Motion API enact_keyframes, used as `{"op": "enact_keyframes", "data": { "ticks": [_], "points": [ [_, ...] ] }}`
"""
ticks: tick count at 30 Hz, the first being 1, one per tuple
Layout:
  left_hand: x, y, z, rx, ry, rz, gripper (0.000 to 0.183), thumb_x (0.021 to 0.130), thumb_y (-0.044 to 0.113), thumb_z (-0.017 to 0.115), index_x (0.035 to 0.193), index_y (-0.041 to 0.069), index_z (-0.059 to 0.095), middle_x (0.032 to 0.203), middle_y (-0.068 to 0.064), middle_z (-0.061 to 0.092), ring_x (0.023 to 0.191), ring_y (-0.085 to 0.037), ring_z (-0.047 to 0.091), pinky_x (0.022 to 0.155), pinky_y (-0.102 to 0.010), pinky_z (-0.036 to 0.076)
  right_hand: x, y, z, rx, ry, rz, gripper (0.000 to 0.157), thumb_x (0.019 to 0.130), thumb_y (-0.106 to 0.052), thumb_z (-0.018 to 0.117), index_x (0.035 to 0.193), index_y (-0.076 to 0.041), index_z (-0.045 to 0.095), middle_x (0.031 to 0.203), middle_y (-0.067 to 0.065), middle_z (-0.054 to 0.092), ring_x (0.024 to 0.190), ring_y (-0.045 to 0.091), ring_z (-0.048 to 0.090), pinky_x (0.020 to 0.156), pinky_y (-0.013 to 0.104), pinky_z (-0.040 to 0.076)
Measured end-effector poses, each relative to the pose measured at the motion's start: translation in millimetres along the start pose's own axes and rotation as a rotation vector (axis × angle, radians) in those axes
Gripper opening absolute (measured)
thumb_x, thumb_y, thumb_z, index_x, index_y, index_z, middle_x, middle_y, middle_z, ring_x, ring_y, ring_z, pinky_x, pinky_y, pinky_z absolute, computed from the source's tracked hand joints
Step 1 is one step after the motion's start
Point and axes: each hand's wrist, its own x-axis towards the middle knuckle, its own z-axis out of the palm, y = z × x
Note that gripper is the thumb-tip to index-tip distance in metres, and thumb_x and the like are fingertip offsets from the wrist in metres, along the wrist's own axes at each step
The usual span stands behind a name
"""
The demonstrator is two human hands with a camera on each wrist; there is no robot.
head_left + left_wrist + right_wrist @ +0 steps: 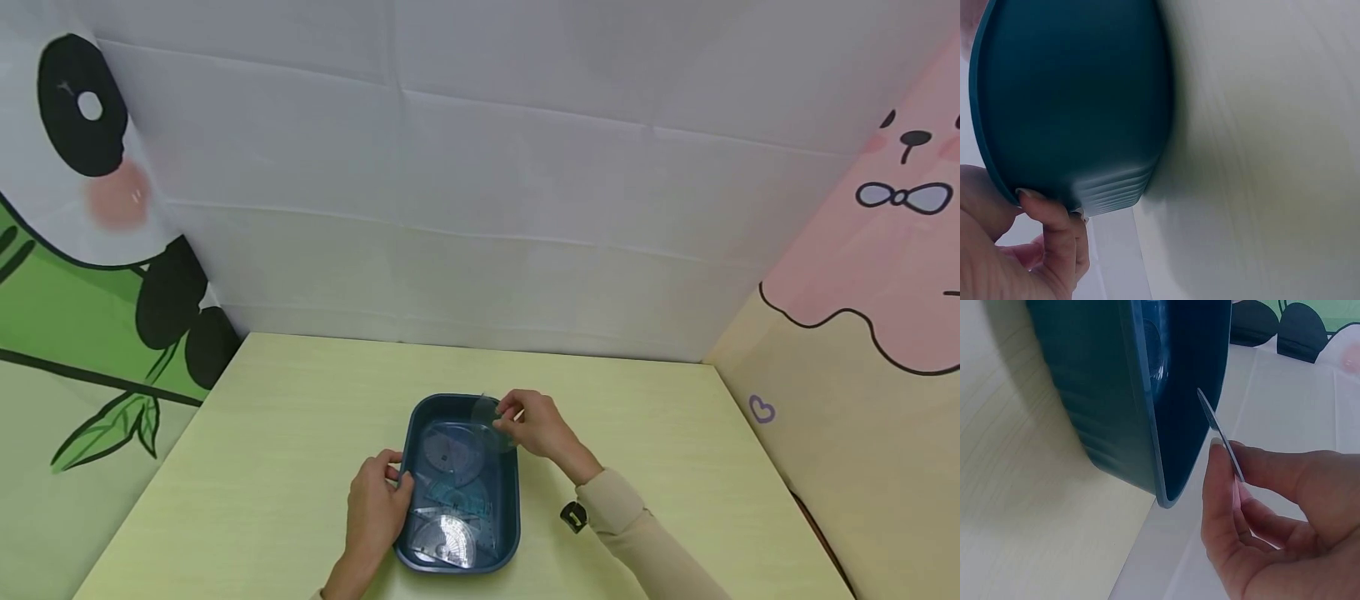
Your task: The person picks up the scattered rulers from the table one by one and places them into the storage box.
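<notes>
A dark blue plastic tray (512, 533) with raised walls sits on the table. My left hand (377, 506) grips its left rim, and the left wrist view shows thumb and fingers pinching the edge (979, 119). Over the tray's far right corner, my right hand (534, 423) pinches a thin clear protractor (483, 423) with a rounded edge. In the right wrist view the protractor (1217, 430) appears edge-on between thumb and fingers. Inside the tray lie another round-edged clear protractor (453, 454), a bluish clear ruler-like piece (459, 497) and a shiny protractor (453, 537) near the front.
The pale yellow table (300, 400) extends around the tray. A white cloth wall (480, 283) stands behind it, with printed cartoon panels at left and right. A small black device (574, 517) sits by the right wrist.
</notes>
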Motion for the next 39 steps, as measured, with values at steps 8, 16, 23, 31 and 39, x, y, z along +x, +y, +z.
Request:
{"op": "enact_keyframes", "data": {
  "ticks": [8, 16, 23, 31, 39],
  "points": [
    [0.7, 0.2, 1.3, -0.002, 0.007, 0.008, 0.023, 0.085, 0.001, 0.071, 0.107, -0.003, 0.071, 0.080, -0.006, 0.058, 0.067, -0.017, 0.055, 0.061, -0.035, 0.043, 4, -3, 6.4, 0.011, -0.029, -0.029, 0.012, 0.093, -0.002, 0.073, 0.102, 0.004, 0.067, 0.083, 0.005, 0.063, 0.064, 0.012, 0.061, 0.059, 0.028, 0.054],
    [1.6, -1.5, 3.3, 0.002, 0.009, 0.004, 0.023, 0.084, 0.001, 0.070, 0.107, -0.002, 0.072, 0.080, -0.005, 0.058, 0.067, -0.017, 0.055, 0.062, -0.035, 0.044, 11, -6, 13.6, -0.003, -0.058, -0.039, 0.014, 0.092, -0.003, 0.074, 0.102, 0.005, 0.068, 0.082, 0.004, 0.064, 0.062, 0.012, 0.063, 0.061, 0.028, 0.054],
    [1.5, -1.1, 2.5, 0.004, 0.014, 0.009, 0.023, 0.084, 0.002, 0.071, 0.107, -0.002, 0.072, 0.080, -0.005, 0.058, 0.067, -0.017, 0.056, 0.061, -0.035, 0.044, 15, -6, 22.9, -0.022, -0.077, -0.050, 0.015, 0.090, -0.002, 0.076, 0.101, 0.005, 0.068, 0.081, 0.004, 0.063, 0.064, 0.011, 0.058, 0.060, 0.026, 0.050],
    [2.1, -1.3, 3.4, 0.007, 0.002, -0.003, 0.023, 0.085, 0.002, 0.070, 0.107, -0.003, 0.072, 0.080, -0.006, 0.058, 0.067, -0.017, 0.055, 0.061, -0.034, 0.043, 20, -7, 34.3, -0.027, -0.097, -0.035, 0.015, 0.089, -0.002, 0.077, 0.099, 0.006, 0.069, 0.079, 0.004, 0.063, 0.063, 0.011, 0.057, 0.058, 0.025, 0.049],
    [1.5, -1.7, 3.9, 0.001, 0.007, 0.002, 0.023, 0.085, 0.002, 0.070, 0.107, -0.002, 0.072, 0.080, -0.006, 0.059, 0.067, -0.016, 0.056, 0.061, -0.035, 0.043, 22, -10, 42.4, -0.036, -0.113, -0.016, 0.015, 0.088, -0.001, 0.078, 0.098, 0.006, 0.069, 0.078, 0.004, 0.063, 0.063, 0.011, 0.057, 0.060, 0.025, 0.050]
  ]
}}
